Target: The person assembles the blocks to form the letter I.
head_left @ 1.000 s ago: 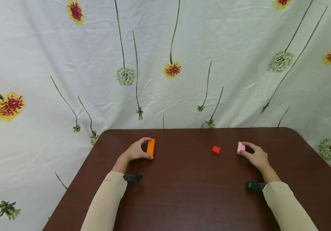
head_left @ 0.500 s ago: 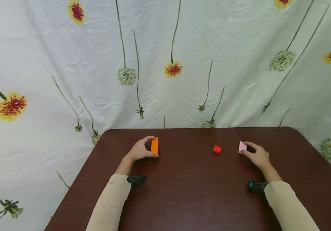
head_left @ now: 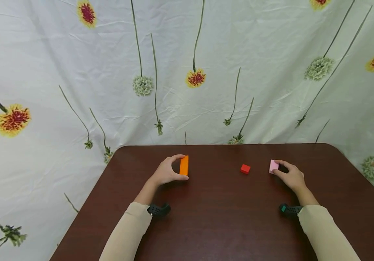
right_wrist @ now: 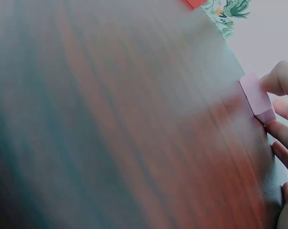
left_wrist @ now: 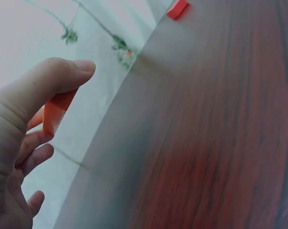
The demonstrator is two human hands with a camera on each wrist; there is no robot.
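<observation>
Dark wood-grained table [head_left: 219, 224]; white floral cloth [head_left: 173, 108] hangs beyond its far edge. Left hand [head_left: 167, 172] grips orange block [head_left: 184, 166] at far side, left of centre; right hand [head_left: 292, 176] pinches pink block [head_left: 273, 166], far right. Red block [head_left: 245, 169] lies between, nearer pink.

Exact type of place can't be told; approx. an indoor rec. setup, judging by the dk. wood-look worktop [head_left: 222, 221] w/ rounded far corners, the wrinkled white cloth [head_left: 170, 47] w/ floral print hanging right behind it, & dk. wrist units [head_left: 161, 210] on both arms.
</observation>
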